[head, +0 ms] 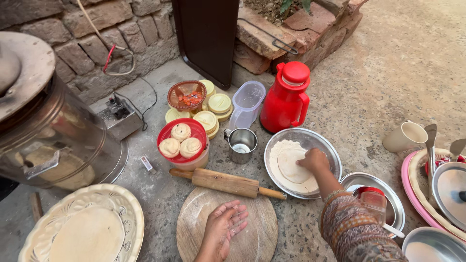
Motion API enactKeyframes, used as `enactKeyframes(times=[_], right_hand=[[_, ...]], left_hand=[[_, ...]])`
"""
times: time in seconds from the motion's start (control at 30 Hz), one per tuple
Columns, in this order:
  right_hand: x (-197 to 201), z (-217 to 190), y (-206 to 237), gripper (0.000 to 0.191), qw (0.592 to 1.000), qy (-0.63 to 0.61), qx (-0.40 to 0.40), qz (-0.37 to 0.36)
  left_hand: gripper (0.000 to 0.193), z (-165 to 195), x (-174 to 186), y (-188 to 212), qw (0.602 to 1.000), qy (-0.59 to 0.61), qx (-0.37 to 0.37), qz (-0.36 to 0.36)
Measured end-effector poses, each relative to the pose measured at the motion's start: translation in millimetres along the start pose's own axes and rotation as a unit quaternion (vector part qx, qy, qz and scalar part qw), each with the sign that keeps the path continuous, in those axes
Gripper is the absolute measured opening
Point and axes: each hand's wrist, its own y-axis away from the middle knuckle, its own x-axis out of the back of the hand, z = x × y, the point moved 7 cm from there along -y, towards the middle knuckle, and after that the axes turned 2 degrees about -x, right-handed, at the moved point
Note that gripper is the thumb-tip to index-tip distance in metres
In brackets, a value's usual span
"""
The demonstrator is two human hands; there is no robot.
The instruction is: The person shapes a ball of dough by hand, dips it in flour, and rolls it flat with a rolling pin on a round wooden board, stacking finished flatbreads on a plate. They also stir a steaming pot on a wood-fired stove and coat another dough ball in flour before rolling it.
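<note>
My left hand [224,227] lies flat, fingers spread, on a round wooden rolling board [259,237] dusted with flour. My right hand [314,160] reaches into a steel bowl [324,143] of flour and presses a flattened dough disc [292,166] there. A wooden rolling pin [227,183] lies across the far edge of the board. A red bowl [195,130] to the left holds three dough balls [180,141].
A metal drum oven [46,126] stands at left, a cream plate with a rolled flatbread [87,235] in front of it. Steel cup [241,143], red flask [287,97], clear jug [246,103], yellow lids [213,110], orange basket [187,95] sit behind. Plates, cup and spoons crowd the right.
</note>
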Motion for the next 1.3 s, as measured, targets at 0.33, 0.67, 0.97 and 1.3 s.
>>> enactKeyframes(times=[0.33, 0.67, 0.97, 1.3], right_hand=[[-5, 2, 12, 0.029, 0.789, -0.553, 0.096, -0.251], [-63, -41, 124, 0.031, 0.903, -0.393, 0.084, -0.153], [-180, -111, 227, 0.034, 0.935, -0.154, 0.313, -0.068], [-88, -93, 165, 0.069, 0.929, -0.010, 0.349, 0.121]], left_hand=[[0.032, 19, 59, 2, 0.995, 0.043, -0.063, 0.063], [0.033, 38, 101, 23, 0.980, 0.041, -0.132, 0.147], [0.031, 49, 93, 37, 0.902, -0.273, -0.256, 0.214], [0.051, -5, 33, 69, 0.629, -0.763, -0.143, -0.042]])
